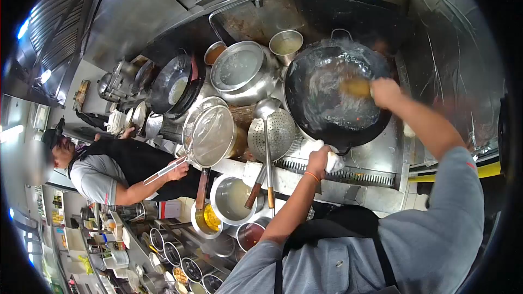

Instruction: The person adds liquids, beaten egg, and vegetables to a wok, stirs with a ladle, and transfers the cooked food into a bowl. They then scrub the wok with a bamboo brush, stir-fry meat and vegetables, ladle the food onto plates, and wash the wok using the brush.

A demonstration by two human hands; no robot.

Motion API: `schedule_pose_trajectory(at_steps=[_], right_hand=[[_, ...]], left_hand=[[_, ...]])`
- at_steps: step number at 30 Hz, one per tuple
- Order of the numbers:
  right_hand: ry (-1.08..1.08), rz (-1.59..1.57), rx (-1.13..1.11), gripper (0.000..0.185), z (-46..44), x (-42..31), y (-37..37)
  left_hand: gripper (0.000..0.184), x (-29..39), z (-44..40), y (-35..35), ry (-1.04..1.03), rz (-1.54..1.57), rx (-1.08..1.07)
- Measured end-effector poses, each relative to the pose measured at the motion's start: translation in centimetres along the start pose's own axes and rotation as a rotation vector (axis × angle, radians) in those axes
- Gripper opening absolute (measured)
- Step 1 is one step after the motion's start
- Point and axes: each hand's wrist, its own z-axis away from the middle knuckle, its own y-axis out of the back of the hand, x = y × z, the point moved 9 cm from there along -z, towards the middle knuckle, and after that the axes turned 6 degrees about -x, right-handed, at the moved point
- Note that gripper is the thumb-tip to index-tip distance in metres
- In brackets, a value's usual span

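A large black wok (pixel 332 130) sits on the range, wet inside with a little water and some small bits. My right hand (pixel 388 93) is closed around the handle of a wok brush (pixel 357 87), whose head presses against the wok's inside; hand and brush are blurred by motion. At the wok's near rim, by its loop handle (pixel 342 152), my left hand (pixel 319 162) grips a folded white cloth (pixel 333 161). A ladle (pixel 267 109) lies across a perforated strainer (pixel 279 139) to the left of the wok.
Left of the wok stand a steel pot (pixel 250 90), a small metal pot (pixel 286 46) and a fine mesh sieve (pixel 211 136). A second wok (pixel 174 81) is farther left, near a co-worker (pixel 136 163). Below are containers, one steel pot (pixel 218 201) holding pale liquid.
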Motion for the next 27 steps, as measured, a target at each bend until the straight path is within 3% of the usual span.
schedule_pose_trajectory(at_steps=[3, 5, 7, 9, 11, 13, 14, 16, 17, 19, 20, 21, 22, 24, 25, 27], right_hand=[[-0.074, -0.371, 0.173, 0.03, -7.0, -1.3, 0.8], [0.055, -0.631, 0.217, 0.033, -8.3, -5.9, -1.9], [0.206, -0.778, 0.014, 0.044, -5.2, -10.6, -3.7], [0.212, -0.914, -0.134, 0.053, 2.0, -12.0, -3.0], [0.419, -0.772, -0.144, 0.057, 5.9, -11.0, -3.7], [0.436, -0.57, -0.326, 0.068, 9.9, -8.1, -1.5], [0.557, -0.638, -0.26, 0.048, 8.9, -7.0, -2.3], [0.443, -0.572, -0.356, 0.048, 6.3, -9.2, -0.5], [0.34, -0.505, -0.456, 0.049, 4.8, -10.3, 0.1], [0.076, -0.674, -0.423, 0.038, -3.4, -11.2, -1.4], [-0.009, -0.791, -0.277, 0.036, -4.1, -11.0, 0.0], [-0.099, -0.901, -0.135, 0.034, -3.7, -10.5, 0.7], [-0.03, -0.774, -0.205, 0.032, -2.7, -11.8, 0.1], [0.017, -0.588, -0.377, 0.031, 2.0, -13.0, -1.3], [0.096, -0.451, -0.278, 0.033, 4.1, -12.7, -1.8], [-0.051, -0.302, -0.29, 0.026, 10.4, -9.7, 0.4]], left_hand=[[0.037, -1.1, -1.9, 1.3, -0.037, -0.172, -0.006], [0.038, 2.1, 2.7, -0.3, 0.082, -0.316, 0.106], [0.034, 0.7, 1.3, -0.5, -0.045, -0.109, -0.063], [0.031, -0.3, 1.6, -0.3, 0.033, 0.133, -0.125], [0.033, -0.1, 3.9, 0.9, 0.046, 0.327, -0.196], [0.035, -0.6, 5.4, 2.0, 0.097, 0.374, -0.339], [0.035, -0.2, 5.8, 1.0, 0.103, 0.372, -0.349], [0.032, 1.3, 6.6, -0.7, 0.091, 0.274, -0.225], [0.031, 1.2, 4.9, -2.2, 0.075, 0.317, -0.339], [0.025, 0.2, 2.5, -5.0, 0.163, 0.328, -0.304], [0.025, 0.1, 1.4, -5.7, 0.159, 0.329, -0.316], [0.022, -0.6, -0.1, -4.3, 0.117, 0.251, -0.157], [0.02, -1.3, -0.9, -2.6, 0.083, 0.171, 0.0], [0.014, -2.1, -2.4, -1.8, 0.082, 0.206, -0.022], [0.015, -2.5, -2.7, -1.5, 0.071, 0.184, -0.045], [0.019, -1.2, 0.0, -2.5, 0.078, 0.181, -0.065]])
